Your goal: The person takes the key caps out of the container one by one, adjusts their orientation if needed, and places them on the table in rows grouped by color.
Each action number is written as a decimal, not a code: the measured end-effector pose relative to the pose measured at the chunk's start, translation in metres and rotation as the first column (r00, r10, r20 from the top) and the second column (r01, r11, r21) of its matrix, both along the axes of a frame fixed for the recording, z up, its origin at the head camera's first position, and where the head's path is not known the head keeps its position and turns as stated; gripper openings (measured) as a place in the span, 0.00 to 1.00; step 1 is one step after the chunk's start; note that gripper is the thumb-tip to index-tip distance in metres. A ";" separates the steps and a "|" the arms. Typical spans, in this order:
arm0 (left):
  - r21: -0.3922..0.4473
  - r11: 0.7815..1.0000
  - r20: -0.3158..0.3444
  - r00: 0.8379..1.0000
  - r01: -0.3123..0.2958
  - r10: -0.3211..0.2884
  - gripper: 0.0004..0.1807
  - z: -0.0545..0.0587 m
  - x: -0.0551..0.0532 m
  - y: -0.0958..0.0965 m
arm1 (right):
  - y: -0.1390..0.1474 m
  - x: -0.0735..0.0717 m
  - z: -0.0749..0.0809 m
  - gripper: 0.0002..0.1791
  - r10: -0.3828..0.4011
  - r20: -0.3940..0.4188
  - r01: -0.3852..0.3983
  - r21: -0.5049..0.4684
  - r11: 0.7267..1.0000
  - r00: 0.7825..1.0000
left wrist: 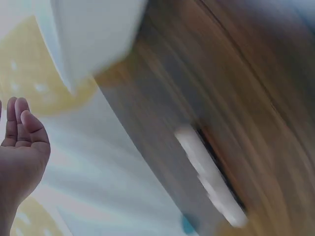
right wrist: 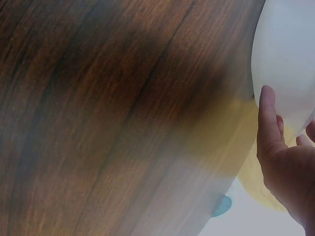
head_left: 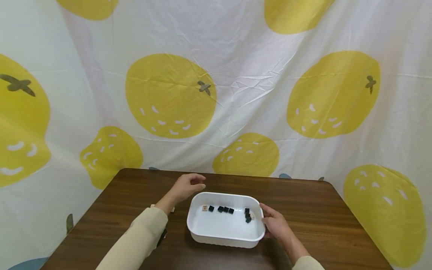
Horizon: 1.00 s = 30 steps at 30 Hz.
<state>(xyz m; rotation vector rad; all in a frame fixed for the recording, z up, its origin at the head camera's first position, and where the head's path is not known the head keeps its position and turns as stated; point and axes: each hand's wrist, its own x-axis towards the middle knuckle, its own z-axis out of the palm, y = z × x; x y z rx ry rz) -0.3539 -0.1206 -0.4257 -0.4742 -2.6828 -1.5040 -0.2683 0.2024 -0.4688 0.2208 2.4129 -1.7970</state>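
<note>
A white rectangular plastic basin (head_left: pixel 227 240) stands on the table, holding several small square tiles, mostly black ones (head_left: pixel 226 209) plus a tan one (head_left: pixel 204 208) with a marking. My right hand (head_left: pixel 277 224) grips the basin's right end; in the right wrist view the hand (right wrist: pixel 288 164) has a finger along the outer wall (right wrist: pixel 285 59). Off the basin's back left corner, my left hand (head_left: pixel 187 186) hovers with loosely bent fingers and nothing visible in it. The left wrist view shows that hand (left wrist: pixel 24 142) likewise bare, beside a blurred pale strip with a dark edge (left wrist: pixel 209 174).
Small pale pieces (head_left: pixel 173 210) and a black piece (head_left: pixel 162 237) lie on the brown wooden table (head_left: pixel 303 195) left of the basin, partly covered by my left forearm. A white curtain with yellow fruit prints (head_left: pixel 236 93) hangs behind the table's far edge.
</note>
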 end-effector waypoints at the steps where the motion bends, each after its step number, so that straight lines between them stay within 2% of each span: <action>1: -0.005 1.000 0.002 1.000 0.018 -0.018 0.16 0.000 0.000 0.011 | 0.000 0.000 0.000 0.29 -0.001 -0.002 0.001 -0.001 1.000 1.000; 8: -0.062 0.985 0.053 0.986 0.163 -0.160 0.15 -0.005 0.011 0.076 | -0.001 0.001 -0.001 0.30 -0.005 -0.008 0.005 -0.022 1.000 1.000; 14: -0.111 0.970 0.056 0.976 0.217 -0.211 0.14 -0.014 0.017 0.116 | -0.001 0.001 -0.001 0.30 -0.001 -0.007 0.000 -0.023 1.000 1.000; 18: -0.220 0.951 0.020 0.976 0.217 -0.218 0.13 -0.018 0.018 0.136 | 0.001 0.001 0.000 0.30 0.003 0.002 -0.003 -0.005 1.000 1.000; 22: -0.361 0.913 0.008 0.979 0.192 -0.202 0.14 -0.024 0.019 0.151 | 0.001 0.003 0.001 0.30 0.006 -0.003 -0.006 -0.007 1.000 1.000; 24: -0.406 0.895 0.018 0.981 0.183 -0.193 0.15 -0.029 0.019 0.157 | 0.001 0.003 0.002 0.30 0.003 -0.004 -0.003 -0.005 1.000 1.000; 26: -0.431 0.885 0.017 0.982 0.176 -0.187 0.15 -0.034 0.019 0.161 | 0.001 0.004 0.002 0.29 0.000 -0.011 0.000 -0.007 1.000 1.000; 30: -0.438 0.884 -0.035 0.980 0.163 -0.198 0.14 -0.043 0.019 0.165 | 0.000 0.005 0.002 0.29 -0.013 -0.025 0.013 -0.012 1.000 1.000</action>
